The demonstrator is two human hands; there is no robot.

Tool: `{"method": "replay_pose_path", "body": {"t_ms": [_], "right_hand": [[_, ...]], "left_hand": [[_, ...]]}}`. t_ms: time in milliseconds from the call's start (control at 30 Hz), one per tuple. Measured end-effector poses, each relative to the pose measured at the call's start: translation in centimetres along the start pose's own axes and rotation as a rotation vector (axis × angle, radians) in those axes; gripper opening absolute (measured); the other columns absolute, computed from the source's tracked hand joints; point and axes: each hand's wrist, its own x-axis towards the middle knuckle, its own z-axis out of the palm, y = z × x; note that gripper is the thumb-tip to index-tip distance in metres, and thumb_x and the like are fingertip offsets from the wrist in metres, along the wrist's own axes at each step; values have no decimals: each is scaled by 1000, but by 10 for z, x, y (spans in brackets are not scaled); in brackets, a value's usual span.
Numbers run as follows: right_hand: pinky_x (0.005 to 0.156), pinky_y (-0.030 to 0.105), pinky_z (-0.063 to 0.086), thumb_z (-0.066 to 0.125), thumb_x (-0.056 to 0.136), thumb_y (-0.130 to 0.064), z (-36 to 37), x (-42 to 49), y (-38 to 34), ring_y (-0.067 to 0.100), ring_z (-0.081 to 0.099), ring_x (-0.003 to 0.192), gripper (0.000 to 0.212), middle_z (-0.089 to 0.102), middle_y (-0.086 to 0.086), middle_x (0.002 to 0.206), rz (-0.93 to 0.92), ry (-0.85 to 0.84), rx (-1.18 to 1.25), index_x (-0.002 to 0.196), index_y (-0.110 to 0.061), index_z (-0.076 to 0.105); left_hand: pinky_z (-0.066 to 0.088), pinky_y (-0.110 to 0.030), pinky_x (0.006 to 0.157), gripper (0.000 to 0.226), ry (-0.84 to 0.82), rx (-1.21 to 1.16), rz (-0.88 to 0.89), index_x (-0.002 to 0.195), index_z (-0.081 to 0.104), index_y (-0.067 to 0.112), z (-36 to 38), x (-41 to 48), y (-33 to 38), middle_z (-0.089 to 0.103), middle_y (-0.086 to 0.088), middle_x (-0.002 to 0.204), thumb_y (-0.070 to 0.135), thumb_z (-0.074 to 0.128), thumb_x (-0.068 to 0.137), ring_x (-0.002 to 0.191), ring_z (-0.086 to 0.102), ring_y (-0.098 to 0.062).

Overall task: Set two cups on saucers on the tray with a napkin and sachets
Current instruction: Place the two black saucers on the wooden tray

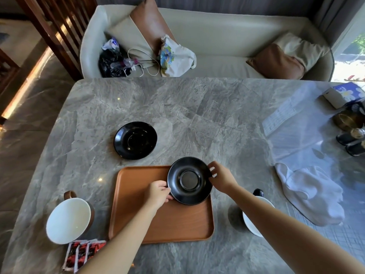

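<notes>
Black saucer [190, 180] pinched between both hands' fingers [165, 188].

The white cup [256, 216] at the right is largely hidden behind the right forearm. The sachets [83, 254] are partly covered by the left forearm, and their print is too small to be read. The dark items [353, 133] are cut off by the right edge.

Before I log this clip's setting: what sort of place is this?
Probably a home or hotel lounge: a cream sofa with cushions stands behind a grey marble table, and a window gives daylight.
</notes>
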Motion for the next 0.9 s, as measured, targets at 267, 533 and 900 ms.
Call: {"method": "replay_pose_path", "body": {"t_ms": [267,533,900], "right_hand": [[51,21,45,54,81,-1,-5,3,0,18,59,75,33,60,1,92,27,-95,-30,105,-22,49],[56,22,46,60,80,-6,-9,8,-4,20,59,78,34,63,8,100,55,-178,-60,107,-19,46],[82,33,48,59,85,-30,8,33,-66,18,58,101,23,63,0,105,-148,175,-34,105,-19,59]], "left_hand": [[50,-16,50,25,-91,26,-41,114,53,-1,-4,-2,-3,67,-18,94,0,50,89,56,64,-9],[50,-21,59,19,-170,16,-68,108,52,9,-9,-1,-7,65,-9,93,7,52,89,65,65,-12],[46,-27,60,10,316,-162,206,92,62,4,-83,36,18,58,-7,66,5,53,87,55,54,-19]]}}
